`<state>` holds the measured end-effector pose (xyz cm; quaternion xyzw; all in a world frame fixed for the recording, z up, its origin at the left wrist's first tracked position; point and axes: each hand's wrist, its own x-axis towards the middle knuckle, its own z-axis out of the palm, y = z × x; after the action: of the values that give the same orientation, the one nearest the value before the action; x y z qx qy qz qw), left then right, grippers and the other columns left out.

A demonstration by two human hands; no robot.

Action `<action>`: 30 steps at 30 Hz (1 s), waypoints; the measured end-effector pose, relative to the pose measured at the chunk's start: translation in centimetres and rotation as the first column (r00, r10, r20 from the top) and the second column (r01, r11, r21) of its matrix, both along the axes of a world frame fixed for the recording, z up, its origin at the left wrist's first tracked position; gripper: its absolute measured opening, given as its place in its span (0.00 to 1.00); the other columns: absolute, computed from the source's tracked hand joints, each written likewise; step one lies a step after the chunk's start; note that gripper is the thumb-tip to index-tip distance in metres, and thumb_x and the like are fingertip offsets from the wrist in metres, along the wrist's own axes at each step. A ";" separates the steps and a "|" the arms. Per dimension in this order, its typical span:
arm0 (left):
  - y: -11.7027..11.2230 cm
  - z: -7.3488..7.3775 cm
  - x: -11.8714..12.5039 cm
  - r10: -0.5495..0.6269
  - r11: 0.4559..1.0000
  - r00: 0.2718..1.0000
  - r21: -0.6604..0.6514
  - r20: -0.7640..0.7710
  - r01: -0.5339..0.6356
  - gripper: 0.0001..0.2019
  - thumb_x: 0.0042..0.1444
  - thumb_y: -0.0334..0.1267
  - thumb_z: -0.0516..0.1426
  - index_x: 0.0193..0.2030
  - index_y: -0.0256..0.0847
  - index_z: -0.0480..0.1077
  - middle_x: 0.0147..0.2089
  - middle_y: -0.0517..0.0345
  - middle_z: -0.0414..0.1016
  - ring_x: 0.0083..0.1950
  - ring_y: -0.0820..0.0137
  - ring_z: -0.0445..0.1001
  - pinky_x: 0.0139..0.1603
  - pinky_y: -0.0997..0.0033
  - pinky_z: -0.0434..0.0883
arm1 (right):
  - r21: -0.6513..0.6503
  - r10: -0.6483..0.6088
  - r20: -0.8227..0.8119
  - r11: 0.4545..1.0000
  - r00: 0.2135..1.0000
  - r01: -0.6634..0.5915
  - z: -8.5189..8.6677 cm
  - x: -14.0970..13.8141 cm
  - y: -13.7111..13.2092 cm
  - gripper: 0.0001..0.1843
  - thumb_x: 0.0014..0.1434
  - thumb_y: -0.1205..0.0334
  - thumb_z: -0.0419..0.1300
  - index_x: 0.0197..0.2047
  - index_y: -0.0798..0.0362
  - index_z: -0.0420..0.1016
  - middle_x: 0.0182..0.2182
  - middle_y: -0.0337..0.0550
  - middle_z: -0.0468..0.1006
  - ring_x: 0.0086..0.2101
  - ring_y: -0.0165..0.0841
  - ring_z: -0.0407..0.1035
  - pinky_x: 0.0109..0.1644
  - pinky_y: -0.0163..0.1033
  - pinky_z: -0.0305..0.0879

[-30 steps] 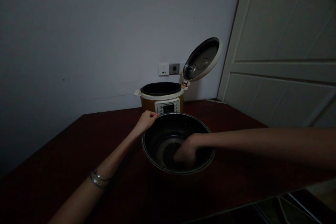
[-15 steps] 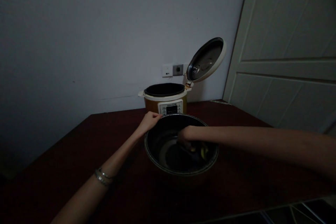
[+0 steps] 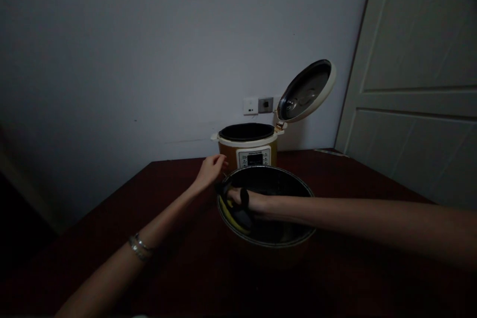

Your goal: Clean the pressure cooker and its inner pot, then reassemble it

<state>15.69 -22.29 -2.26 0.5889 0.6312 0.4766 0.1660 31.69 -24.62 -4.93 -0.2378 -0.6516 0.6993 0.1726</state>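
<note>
A large dark inner pot [image 3: 276, 246] with a pale speckled rim stands on the table in front of me. My right hand [image 3: 248, 201] reaches into it from the right, its fingers closed on a dark cloth [image 3: 244, 218] with a yellow-green edge. The cloth lies against the pot's left inner wall, and a fold of it loops over the hand. My left hand [image 3: 210, 171] hovers just left of the rim, fingers curled together, with nothing visible in them. Dim light hides the pot's bottom and some of the fingers.
Behind the pot stands a gold and cream cooker [image 3: 248, 141] with a control panel, its round lid [image 3: 307, 90] raised to the right. Wall sockets [image 3: 258, 105] are behind it. A dark red table [image 3: 179, 268] lies beneath, and a panelled door [image 3: 417, 99] is at right.
My right hand has moved the cloth from the right side of the pot's inside to its left wall. My left hand has come off the rim. The view has shifted slightly left.
</note>
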 end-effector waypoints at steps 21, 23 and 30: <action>-11.6 -6.5 3.4 -0.468 0.856 0.839 -0.094 0.275 0.508 0.57 0.38 0.44 0.69 0.69 0.44 0.38 0.68 0.39 0.50 0.68 0.53 0.52 0.65 0.49 0.53 | 0.078 0.439 0.518 0.830 0.734 -0.552 2.9 8.0 0.5 0.09 0.55 0.66 0.55 0.34 0.55 0.77 0.22 0.33 0.72 0.23 0.25 0.63 0.29 0.31 0.59; -11.5 -6.7 3.3 -0.466 0.857 0.839 -0.093 0.281 0.508 0.58 0.38 0.44 0.69 0.70 0.46 0.37 0.69 0.40 0.50 0.68 0.53 0.53 0.65 0.49 0.53 | 0.098 0.415 0.728 0.724 0.545 -0.683 4.1 9.4 1.5 0.09 0.53 0.67 0.56 0.33 0.53 0.79 0.20 0.33 0.72 0.21 0.26 0.63 0.29 0.32 0.60; -11.2 -3.8 2.1 -0.426 0.829 0.853 -0.247 0.303 0.502 0.57 0.39 0.54 0.66 0.70 0.40 0.38 0.71 0.39 0.44 0.70 0.54 0.48 0.66 0.53 0.51 | 0.526 -0.398 0.796 0.082 0.456 -0.847 3.3 9.7 5.2 0.08 0.40 0.78 0.64 0.21 0.56 0.76 0.22 0.41 0.75 0.28 0.34 0.70 0.44 0.44 0.62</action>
<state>17.75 -33.49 -6.09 0.6301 0.5120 0.3800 0.4433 41.37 -19.45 -1.59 -0.2258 -0.9458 -0.1121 -0.2046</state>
